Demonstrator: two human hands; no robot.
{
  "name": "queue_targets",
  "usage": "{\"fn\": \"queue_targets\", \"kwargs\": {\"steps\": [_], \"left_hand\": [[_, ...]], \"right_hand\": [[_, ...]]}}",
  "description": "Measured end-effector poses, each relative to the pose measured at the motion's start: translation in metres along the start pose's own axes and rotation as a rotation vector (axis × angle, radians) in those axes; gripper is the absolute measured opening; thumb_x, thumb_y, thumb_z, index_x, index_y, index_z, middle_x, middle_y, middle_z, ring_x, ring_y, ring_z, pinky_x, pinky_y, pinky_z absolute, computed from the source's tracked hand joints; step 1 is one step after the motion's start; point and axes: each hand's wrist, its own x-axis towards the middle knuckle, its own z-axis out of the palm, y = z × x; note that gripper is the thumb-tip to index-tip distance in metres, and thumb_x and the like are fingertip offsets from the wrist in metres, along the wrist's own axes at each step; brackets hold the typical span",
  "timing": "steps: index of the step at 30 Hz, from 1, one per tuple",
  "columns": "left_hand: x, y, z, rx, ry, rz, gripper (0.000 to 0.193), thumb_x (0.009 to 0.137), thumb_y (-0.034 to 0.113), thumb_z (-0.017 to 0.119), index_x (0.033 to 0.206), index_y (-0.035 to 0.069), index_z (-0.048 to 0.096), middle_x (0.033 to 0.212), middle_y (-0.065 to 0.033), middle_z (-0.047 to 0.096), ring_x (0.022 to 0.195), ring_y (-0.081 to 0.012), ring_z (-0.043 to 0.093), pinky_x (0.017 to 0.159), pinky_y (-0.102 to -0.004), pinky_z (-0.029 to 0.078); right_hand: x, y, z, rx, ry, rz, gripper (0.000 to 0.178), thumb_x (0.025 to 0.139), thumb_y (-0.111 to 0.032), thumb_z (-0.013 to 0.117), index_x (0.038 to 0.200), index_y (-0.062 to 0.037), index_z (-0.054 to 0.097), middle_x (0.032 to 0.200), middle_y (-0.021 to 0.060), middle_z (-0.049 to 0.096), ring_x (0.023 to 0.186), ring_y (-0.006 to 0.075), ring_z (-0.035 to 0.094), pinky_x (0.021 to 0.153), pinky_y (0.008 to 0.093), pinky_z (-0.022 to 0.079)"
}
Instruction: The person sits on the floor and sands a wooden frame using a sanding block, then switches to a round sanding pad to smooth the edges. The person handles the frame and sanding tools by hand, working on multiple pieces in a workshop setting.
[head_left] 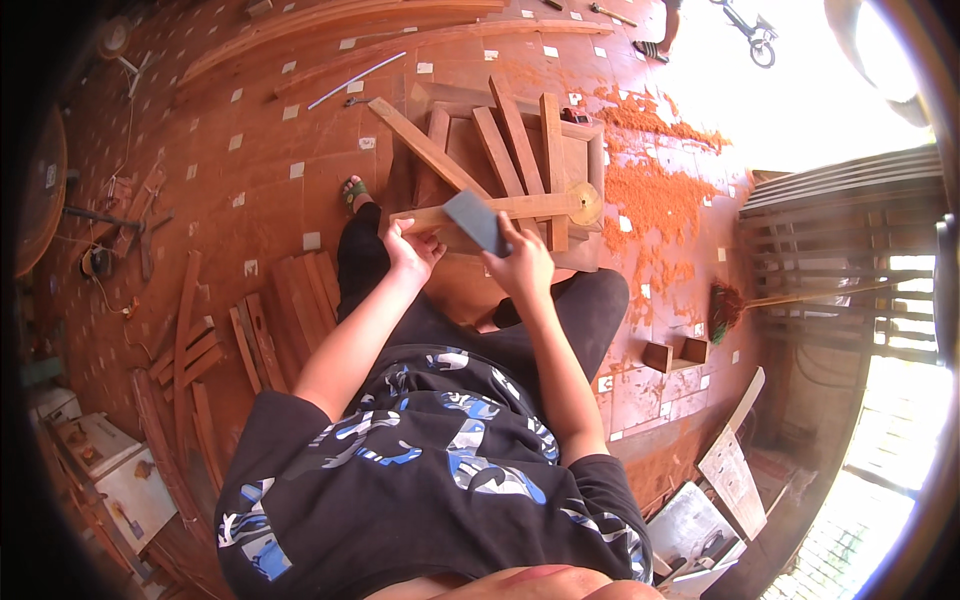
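Across my lap lies a wooden bar (540, 206), running from left to right. My left hand (412, 250) grips its left end, fingers curled around it. In my right hand (522, 258) is a dark grey, flat rectangular block (474, 220), tilted over the bar's top; whether its lower face touches the wood is hard to see. The bar's right end meets a round yellowish disc (584, 204). Beyond it several more wooden bars (497, 150) fan out on a framed wooden panel (596, 150). A small red and black tool (575, 115) sits at the panel's far edge.
Orange sawdust (655, 115) covers tiles on the right. Nearby are a small wooden box (675, 357) and a broom (728, 308). Boards (300, 285) lie at my left, long planks (340, 38) farther off. Another person's foot (652, 50) shows at the far right.
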Motion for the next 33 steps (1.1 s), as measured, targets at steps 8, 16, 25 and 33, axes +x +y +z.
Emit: {"fn": "queue_targets", "kwargs": {"steps": [8, 16, 25, 33], "left_hand": [[-0.008, -0.001, 0.003, 0.025, -0.066, 0.020, 0.044, 0.080, 0.034, 0.053, 0.109, 0.002, 0.063, 0.091, -0.0162, 0.065, 0.049, -0.0180, 0.038, 0.074, -0.0397, 0.044], [-0.004, -0.001, -0.001, -0.001, -0.070, -0.008, 0.044, 0.081, 0.034, 0.053, 0.112, 0.005, 0.064, 0.096, -0.0153, 0.065, 0.058, -0.0195, 0.046, 0.075, -0.0404, 0.045], [-0.008, 0.000, 0.003, 0.014, -0.049, -0.010, 0.042, 0.080, 0.033, 0.053, 0.113, 0.009, 0.065, 0.101, -0.0150, 0.066, 0.063, -0.0207, 0.049, 0.077, -0.0418, 0.046], [-0.013, -0.005, 0.009, 0.018, -0.034, -0.001, 0.044, 0.079, 0.034, 0.054, 0.115, 0.011, 0.064, 0.094, -0.0144, 0.067, 0.049, -0.0177, 0.039, 0.075, -0.0390, 0.045]], "right_hand": [[0.007, 0.051, -0.017, -0.197, 0.160, 0.215, 0.068, 0.075, -0.037, 0.081, 0.137, -0.0119, 0.067, 0.093, 0.0132, 0.066, 0.091, 0.0320, 0.067, 0.080, 0.0438, 0.057], [-0.007, -0.007, 0.005, -0.053, -0.008, 0.016, 0.065, 0.076, -0.032, 0.080, 0.133, -0.0046, 0.068, 0.102, 0.0167, 0.064, 0.095, 0.0341, 0.069, 0.082, 0.0438, 0.057], [0.002, 0.018, -0.008, 0.218, -0.036, 0.220, 0.041, 0.081, -0.033, 0.072, 0.113, -0.0091, 0.077, 0.106, 0.0144, 0.070, 0.099, 0.0358, 0.070, 0.090, 0.0454, 0.055], [0.001, 0.042, -0.024, 0.012, 0.086, 0.372, 0.036, 0.084, -0.035, 0.066, 0.098, -0.0028, 0.068, 0.097, 0.0184, 0.068, 0.093, 0.0398, 0.069, 0.083, 0.0504, 0.055]]}}
